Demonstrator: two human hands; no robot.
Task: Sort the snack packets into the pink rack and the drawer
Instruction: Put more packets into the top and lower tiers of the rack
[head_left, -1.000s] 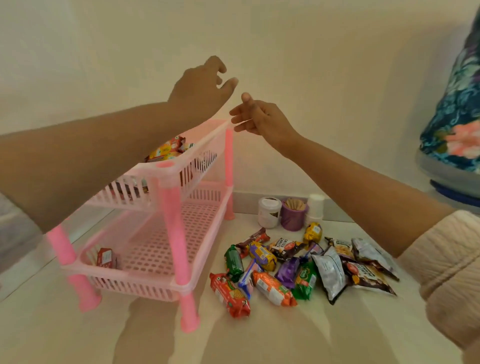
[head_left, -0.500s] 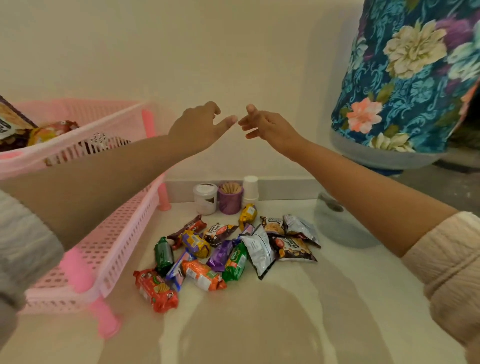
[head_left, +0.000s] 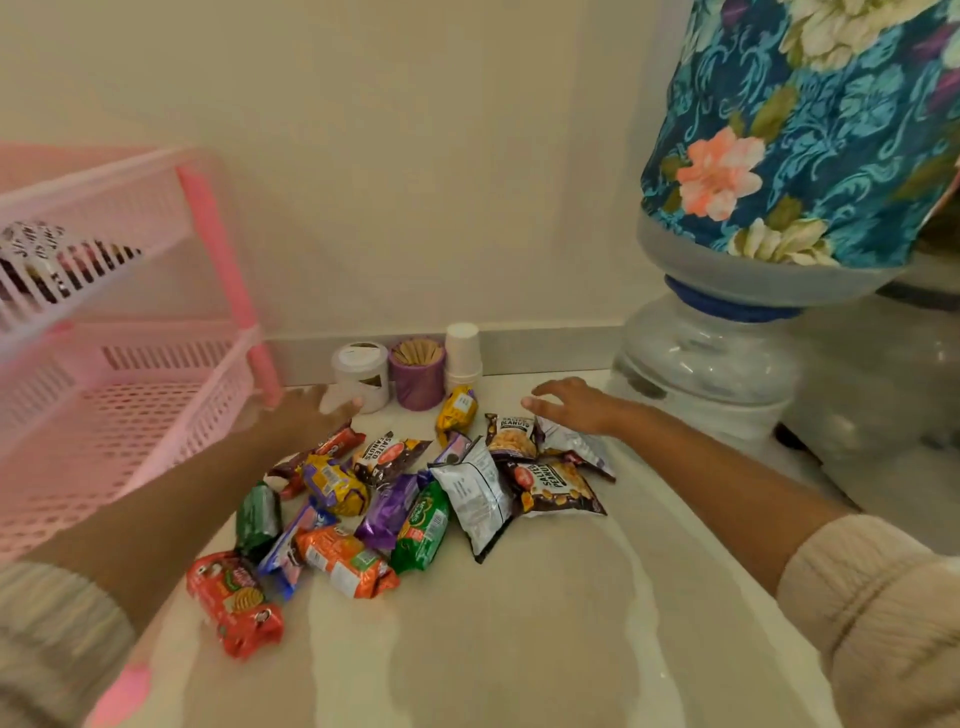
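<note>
A heap of several snack packets lies on the white counter: a red biscuit pack (head_left: 234, 603), an orange pack (head_left: 345, 561), a green pack (head_left: 423, 525), a white pouch (head_left: 478, 491) and salted-peanut bags (head_left: 558, 483). The pink two-tier rack (head_left: 130, 395) stands at the left, with packets in its top basket. My left hand (head_left: 306, 418), blurred, hovers low over the far left of the heap, fingers spread, holding nothing. My right hand (head_left: 571, 402) reaches over the far right of the heap, fingers spread and empty, just above a silver packet (head_left: 571, 441). No drawer is in view.
A white jar (head_left: 361, 374), a purple cup of wooden sticks (head_left: 418, 376) and stacked white paper cups (head_left: 462, 351) stand against the wall behind the heap. A water dispenser bottle under a floral cover (head_left: 800, 130) fills the right side.
Both hands dropped from up near the wall to just over the packet heap and moved apart. The view swung right, so the rack slid to the left edge.
</note>
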